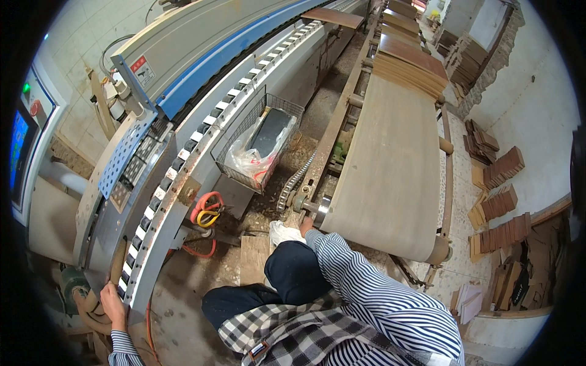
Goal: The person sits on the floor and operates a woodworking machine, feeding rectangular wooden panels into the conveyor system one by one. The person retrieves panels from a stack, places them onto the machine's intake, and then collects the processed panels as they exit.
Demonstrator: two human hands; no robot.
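My left hand (pixel 112 304) rests at the near end of the edge-banding machine (pixel 141 268), beside its rail of black and white pads. Its visible fingers are extended against the metal. My right hand (pixel 306 225) is low beside the near roller end of the belt conveyor (pixel 390 165), by the conveyor's frame. Its fingers are mostly hidden, so its grip is unclear. A white cloth (pixel 285 232) lies just left of it, near my knee. Scissors with red handles (pixel 206 204) and a yellow-handled tool (pixel 209 218) hang on the machine's side.
A wire basket (pixel 223 160) with a plastic bag and a dark box hangs from the machine. Brown panels (pixel 409 61) are stacked along the conveyor's far part; one panel (pixel 332 17) lies on the machine. More panel stacks (pixel 503 168) stand on the right-hand floor. A control screen (pixel 21 146) is at left.
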